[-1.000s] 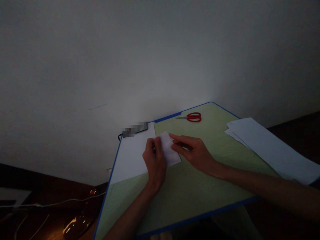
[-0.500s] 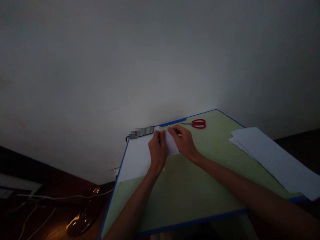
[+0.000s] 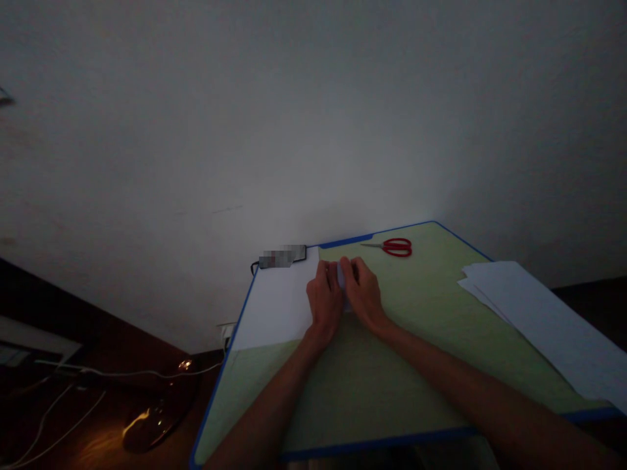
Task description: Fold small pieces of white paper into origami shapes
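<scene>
Close together over the table, my left hand (image 3: 326,294) and my right hand (image 3: 361,290) both grip a small piece of white paper (image 3: 341,277). Only a narrow strip of it shows between the fingers; the rest is hidden by my hands. The fingers of each hand are closed, thumbs near each other. To the left, a larger white sheet (image 3: 277,307) lies flat on the table, its right edge beside my left hand. Red-handled scissors (image 3: 398,247) rest beyond my right hand, blades pointing left.
The green table (image 3: 392,385) has a blue edge and stands by a pale wall (image 3: 313,117). A phone-like dark object (image 3: 283,256), partly blurred, lies at the back left. Stacked white sheets (image 3: 543,320) overhang the right edge. White cables (image 3: 147,373) run at lower left.
My hands have come together, so less of the small paper shows between them. They have moved right, off the larger sheet. The view has shifted slightly.
</scene>
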{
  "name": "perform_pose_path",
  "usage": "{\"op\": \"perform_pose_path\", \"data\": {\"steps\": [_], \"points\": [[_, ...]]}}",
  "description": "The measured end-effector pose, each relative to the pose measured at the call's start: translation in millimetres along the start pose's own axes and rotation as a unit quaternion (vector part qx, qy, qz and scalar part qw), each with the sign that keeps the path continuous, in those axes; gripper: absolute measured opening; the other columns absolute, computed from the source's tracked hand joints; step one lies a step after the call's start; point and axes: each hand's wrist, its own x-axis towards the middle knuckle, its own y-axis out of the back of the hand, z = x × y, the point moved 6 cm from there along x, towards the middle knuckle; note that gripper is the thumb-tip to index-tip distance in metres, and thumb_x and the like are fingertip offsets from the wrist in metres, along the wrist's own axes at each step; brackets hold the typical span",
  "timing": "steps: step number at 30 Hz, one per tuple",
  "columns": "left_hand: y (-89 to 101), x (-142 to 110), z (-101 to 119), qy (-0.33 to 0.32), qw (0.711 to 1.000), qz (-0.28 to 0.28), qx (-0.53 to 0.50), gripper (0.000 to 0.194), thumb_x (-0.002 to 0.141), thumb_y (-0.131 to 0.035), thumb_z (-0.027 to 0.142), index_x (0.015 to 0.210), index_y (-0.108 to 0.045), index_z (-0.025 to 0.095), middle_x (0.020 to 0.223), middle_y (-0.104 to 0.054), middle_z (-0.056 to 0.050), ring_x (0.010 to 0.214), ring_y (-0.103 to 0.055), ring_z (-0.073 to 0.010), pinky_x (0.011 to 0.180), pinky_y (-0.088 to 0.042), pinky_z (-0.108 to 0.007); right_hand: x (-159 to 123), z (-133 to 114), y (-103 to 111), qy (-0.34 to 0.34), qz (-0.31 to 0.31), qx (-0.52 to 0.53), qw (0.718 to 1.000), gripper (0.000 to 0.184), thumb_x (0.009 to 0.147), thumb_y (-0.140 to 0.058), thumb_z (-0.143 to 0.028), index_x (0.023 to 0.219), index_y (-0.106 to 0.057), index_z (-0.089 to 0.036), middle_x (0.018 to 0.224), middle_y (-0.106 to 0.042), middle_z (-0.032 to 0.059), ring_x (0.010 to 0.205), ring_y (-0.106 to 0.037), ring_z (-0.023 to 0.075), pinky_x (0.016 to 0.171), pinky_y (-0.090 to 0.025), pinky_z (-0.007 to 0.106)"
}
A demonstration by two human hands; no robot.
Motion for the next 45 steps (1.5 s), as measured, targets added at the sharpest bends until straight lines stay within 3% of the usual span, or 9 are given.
{"op": "perform_pose_path", "data": {"steps": [7, 15, 26, 34, 39, 45], "points": [[-0.9, -4, 2, 0.016, 1.000, 0.002, -0.021, 0.032, 0.102, -0.040, 0.041, 0.077, -0.047, 0.022, 0.062, -0.050, 0.003, 0.055, -0.043, -0.0131, 0.057, -0.025, -0.029, -3, -2, 4, 0.054, 0.028, -0.059, 0.996, 0.036, 0.101, -0.039, -0.052, 0.080, -0.046, -0.024, 0.066, -0.054, -0.0009, 0.060, -0.050, 0.0180, 0.059, -0.027, 0.028], [0.9, 0, -4, 0.001, 0.998, 0.028, -0.052, 0.033, 0.101, -0.043, 0.036, 0.073, -0.050, 0.020, 0.065, -0.052, 0.002, 0.062, -0.047, -0.0136, 0.061, -0.031, -0.027, 0, 0, 4, 0.093, -0.002, -0.064, 0.994, 0.035, 0.101, -0.043, -0.049, 0.078, -0.048, -0.023, 0.064, -0.050, -0.0026, 0.057, -0.050, 0.0161, 0.059, -0.028, 0.027], [3.4, 1, 1, -0.019, 0.999, 0.000, -0.049, 0.030, 0.101, -0.045, 0.040, 0.081, -0.056, 0.020, 0.068, -0.058, 0.003, 0.061, -0.050, -0.0128, 0.062, -0.033, -0.027, -1, -3, 7, 0.088, 0.023, -0.057, 0.994, 0.036, 0.101, -0.044, -0.049, 0.078, -0.052, -0.022, 0.063, -0.052, -0.0022, 0.057, -0.051, 0.0159, 0.059, -0.029, 0.027], [1.0, 4, -8, 0.031, 0.997, -0.013, -0.075, 0.033, 0.105, -0.034, 0.044, 0.083, -0.047, 0.023, 0.068, -0.050, 0.003, 0.061, -0.046, -0.0143, 0.062, -0.032, -0.029, -3, -5, 9, 0.099, 0.028, -0.062, 0.993, 0.037, 0.101, -0.044, -0.050, 0.077, -0.054, -0.023, 0.062, -0.056, -0.0012, 0.057, -0.051, 0.0165, 0.059, -0.032, 0.027], [-3.7, 3, -11, 0.006, 0.993, -0.041, -0.108, 0.039, 0.103, -0.037, 0.048, 0.077, -0.046, 0.021, 0.070, -0.050, 0.002, 0.067, -0.046, -0.0143, 0.063, -0.034, -0.028, 3, 0, 16, 0.081, 0.053, -0.051, 0.994, 0.037, 0.100, -0.044, -0.051, 0.077, -0.053, -0.023, 0.064, -0.057, -0.0009, 0.057, -0.051, 0.0163, 0.058, -0.032, 0.027], [1.1, 6, -15, -0.002, 0.996, -0.036, -0.078, 0.032, 0.101, -0.045, 0.042, 0.079, -0.052, 0.019, 0.069, -0.055, 0.002, 0.064, -0.048, -0.0136, 0.061, -0.034, -0.027, 4, -6, 10, 0.076, 0.003, 0.033, 0.997, 0.034, 0.098, -0.049, -0.047, 0.075, -0.051, -0.022, 0.061, -0.048, -0.0044, 0.056, -0.046, 0.0136, 0.057, -0.032, 0.027]]}}
